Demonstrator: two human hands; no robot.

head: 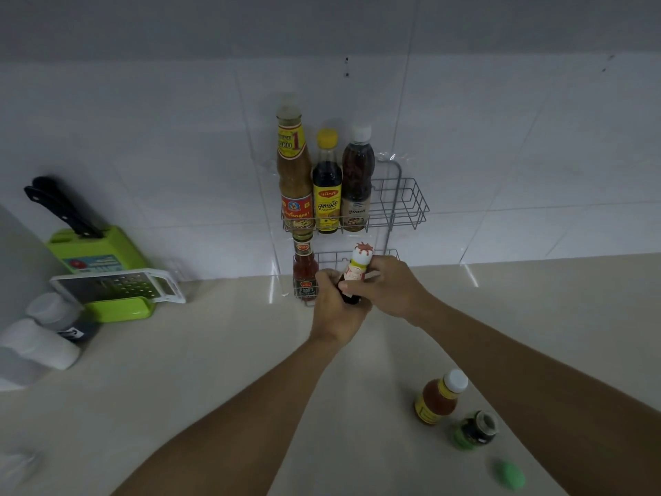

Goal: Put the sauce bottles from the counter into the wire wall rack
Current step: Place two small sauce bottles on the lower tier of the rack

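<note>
Surface: beige counter, white tiled wall
Rack: wire wall rack, upper tier three bottles
Hands: left hand and right hand both grasp dark sauce bottle

A large red numeral "1" stands on the yellow neck label of the tall tan sauce bottle at the left of the wire wall rack. Thai script runs across its lower red label, too blurred to read. Beside it, the dark bottle with the yellow cap carries a red badge and Thai lettering on a yellow label, also unclear. Print on the other bottles cannot be made out.
</note>
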